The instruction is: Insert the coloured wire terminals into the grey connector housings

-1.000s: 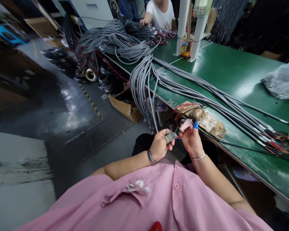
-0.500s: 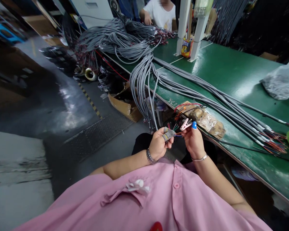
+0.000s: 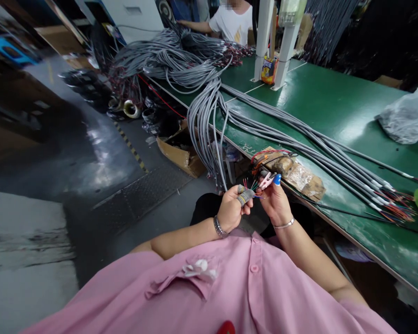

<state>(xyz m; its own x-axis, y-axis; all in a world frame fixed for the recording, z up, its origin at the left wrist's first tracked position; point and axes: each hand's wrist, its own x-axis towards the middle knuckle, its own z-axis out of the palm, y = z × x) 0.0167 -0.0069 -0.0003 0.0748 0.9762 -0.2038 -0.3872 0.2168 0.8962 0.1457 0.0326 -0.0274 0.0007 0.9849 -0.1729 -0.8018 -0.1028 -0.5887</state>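
My left hand (image 3: pixel 231 211), with grey coverings on some fingers, is closed on a grey cable end at the middle of the view. Thin coloured wires (image 3: pixel 253 186) fan out from that end toward my right hand (image 3: pixel 276 202). A blue cover sits on one fingertip of my right hand, which pinches a small pink clip (image 3: pixel 265 181). The clip is just right of the wires; whether it touches them I cannot tell. A taped block (image 3: pixel 299 180) lies on the table edge beyond my right hand.
Grey cables (image 3: pixel 285 123) run along the green table (image 3: pixel 334 97) and hang over its edge. An open cardboard box (image 3: pixel 179 155) is below. A plastic bag (image 3: pixel 407 116) lies at the right. A person (image 3: pixel 235 23) is behind the table.
My right hand has moved left with the pink clip, closer to the wires and my left hand. The person behind the table has stretched an arm out to the left.
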